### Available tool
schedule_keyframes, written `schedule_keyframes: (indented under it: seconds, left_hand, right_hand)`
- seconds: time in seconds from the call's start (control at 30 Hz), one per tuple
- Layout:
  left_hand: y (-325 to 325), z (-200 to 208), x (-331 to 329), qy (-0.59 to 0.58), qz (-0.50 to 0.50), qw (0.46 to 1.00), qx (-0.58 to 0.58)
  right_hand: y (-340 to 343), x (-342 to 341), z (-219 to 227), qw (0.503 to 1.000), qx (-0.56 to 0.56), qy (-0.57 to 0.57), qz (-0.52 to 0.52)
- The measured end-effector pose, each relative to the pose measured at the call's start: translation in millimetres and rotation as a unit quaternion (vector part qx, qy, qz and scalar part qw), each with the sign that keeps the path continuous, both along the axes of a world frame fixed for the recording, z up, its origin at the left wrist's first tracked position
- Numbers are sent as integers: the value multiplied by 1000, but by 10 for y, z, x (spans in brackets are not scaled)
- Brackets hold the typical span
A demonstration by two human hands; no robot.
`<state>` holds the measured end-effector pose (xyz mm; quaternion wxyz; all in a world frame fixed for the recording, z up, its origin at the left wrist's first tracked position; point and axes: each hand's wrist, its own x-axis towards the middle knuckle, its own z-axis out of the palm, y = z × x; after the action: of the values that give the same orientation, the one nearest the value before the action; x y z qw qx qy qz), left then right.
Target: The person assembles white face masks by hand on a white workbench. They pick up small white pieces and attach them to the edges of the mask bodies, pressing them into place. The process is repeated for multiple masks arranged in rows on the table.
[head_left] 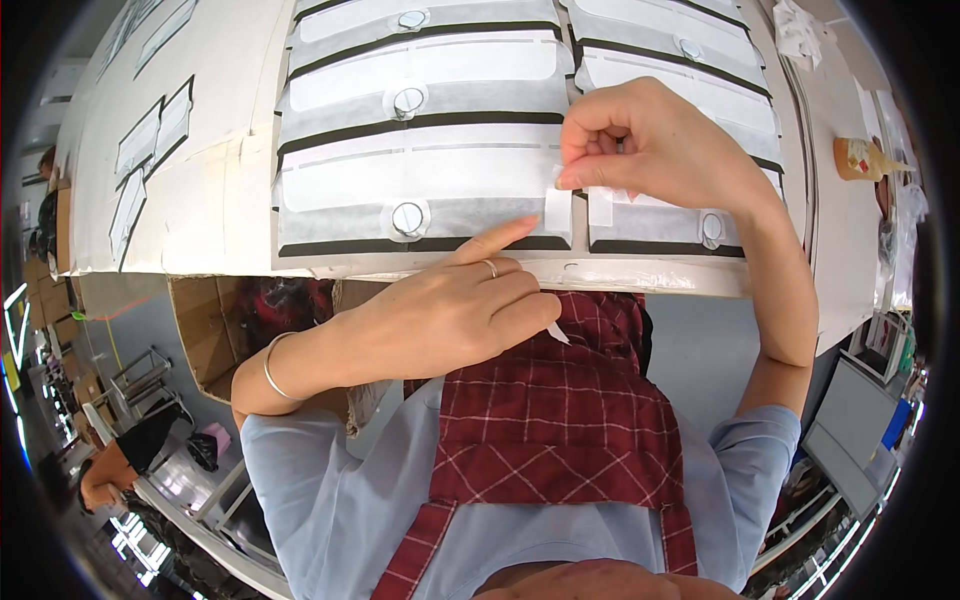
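Tab: a small white rectangular strip (558,212) lies at the right end of the nearest white-and-grey panel with black edging (340,182), smooth and matte.
Panel: lying flat near the desk's front edge, it carries a round white disc (407,218) with a clear rim.
Hands: the right hand (660,145) pinches the strip's upper end between thumb and forefinger; the left hand (450,312) extends its forefinger beside it, other fingers curled above a white slip (558,333), their grip on it impossible to tell.
In the way: the right hand covers part of the neighbouring black-edged panel (655,222).
Desk: the pale desk (228,225) bears small dark-framed pale rectangles (138,143) at left and an amber plastic bottle (858,160) at far right.
Below: an open brown cardboard box (205,335) stands left of a red checked apron (560,430).
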<state>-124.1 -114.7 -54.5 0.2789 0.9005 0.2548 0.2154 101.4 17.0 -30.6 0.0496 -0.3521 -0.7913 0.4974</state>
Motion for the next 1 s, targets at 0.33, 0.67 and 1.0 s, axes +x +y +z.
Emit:
schedule_keyframes:
  seconds: [0.33,0.67,1.0]
  left_hand:
    - [82,-48,118,27,-41,999,11]
    - [91,-43,158,63,-46,997,24]
    - [217,246,-274,-114,25,991,-62]
  right_hand:
    - [51,-13,-33,1000,-12,-11,8]
    - [-81,-24,-80,998,20,19,-55]
    - [-713,240,272,990,38,97,94]
